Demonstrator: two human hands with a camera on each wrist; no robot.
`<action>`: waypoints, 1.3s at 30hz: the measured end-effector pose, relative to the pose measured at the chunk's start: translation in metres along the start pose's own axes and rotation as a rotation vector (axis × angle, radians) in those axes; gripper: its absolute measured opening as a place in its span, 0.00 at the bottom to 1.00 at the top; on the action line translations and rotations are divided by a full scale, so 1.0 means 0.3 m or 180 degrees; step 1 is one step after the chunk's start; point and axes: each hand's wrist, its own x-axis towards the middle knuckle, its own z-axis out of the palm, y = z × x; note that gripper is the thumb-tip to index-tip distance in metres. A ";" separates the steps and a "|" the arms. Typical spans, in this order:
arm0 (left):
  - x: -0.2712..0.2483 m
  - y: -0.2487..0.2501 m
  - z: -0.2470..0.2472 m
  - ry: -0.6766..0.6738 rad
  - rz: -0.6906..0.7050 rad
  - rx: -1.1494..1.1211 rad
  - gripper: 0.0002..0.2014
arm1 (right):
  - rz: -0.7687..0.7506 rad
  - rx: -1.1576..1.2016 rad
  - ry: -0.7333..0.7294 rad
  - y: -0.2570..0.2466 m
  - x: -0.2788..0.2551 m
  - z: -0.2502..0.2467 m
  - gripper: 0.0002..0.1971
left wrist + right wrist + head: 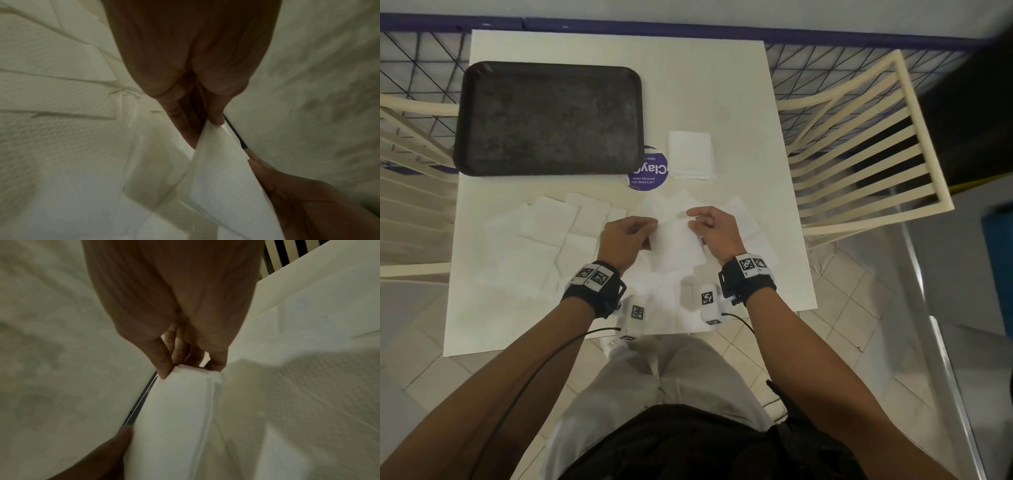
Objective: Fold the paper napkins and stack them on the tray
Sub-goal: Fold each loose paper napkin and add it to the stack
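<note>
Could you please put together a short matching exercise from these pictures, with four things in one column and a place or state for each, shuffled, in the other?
Things:
1. tray
2. held napkin
3. small napkin stack
4. purple round sticker

Places or states:
A. pinched at its far corners by the left hand and the right hand
B. partly covered by the tray's near right corner
C. dark, nothing on it, at the table's far left
D. lying right of the sticker, untouched

Pairs: 1-C, 2-A, 3-D, 4-B
</note>
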 end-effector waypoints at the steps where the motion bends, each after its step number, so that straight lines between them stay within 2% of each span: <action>1: -0.002 0.006 -0.002 0.0003 0.0017 0.0075 0.04 | -0.0033 -0.0063 0.0007 -0.002 0.005 0.002 0.10; 5: -0.001 0.010 -0.022 0.0037 0.0112 0.0360 0.05 | -0.0185 -0.0436 -0.0114 -0.030 0.013 0.016 0.09; 8: -0.001 0.013 -0.033 -0.0017 0.0266 0.0624 0.07 | -0.0575 -0.1073 -0.0296 -0.063 0.011 0.052 0.11; 12: -0.011 0.035 -0.051 -0.0037 0.0545 0.0867 0.05 | -0.0645 -0.1809 -0.0398 -0.113 0.009 0.126 0.10; 18: 0.007 0.025 -0.129 0.0039 0.0881 0.1203 0.04 | -0.0708 -0.2014 -0.0433 -0.184 -0.004 0.192 0.05; 23: 0.008 0.037 -0.205 0.0175 0.0948 0.1389 0.04 | -0.0525 -0.1645 -0.0355 -0.186 0.014 0.186 0.07; 27: 0.003 0.041 -0.241 0.0178 0.1091 0.1414 0.04 | -0.0427 -0.1241 -0.0231 -0.198 -0.005 0.188 0.04; 37: 0.002 0.032 -0.265 0.0198 0.1310 0.1297 0.06 | -0.0370 -0.0807 0.0095 -0.182 -0.046 0.224 0.05; 39: 0.004 0.033 -0.251 0.0232 0.1324 0.1161 0.07 | -0.0281 -0.0684 0.0073 -0.179 -0.057 0.229 0.02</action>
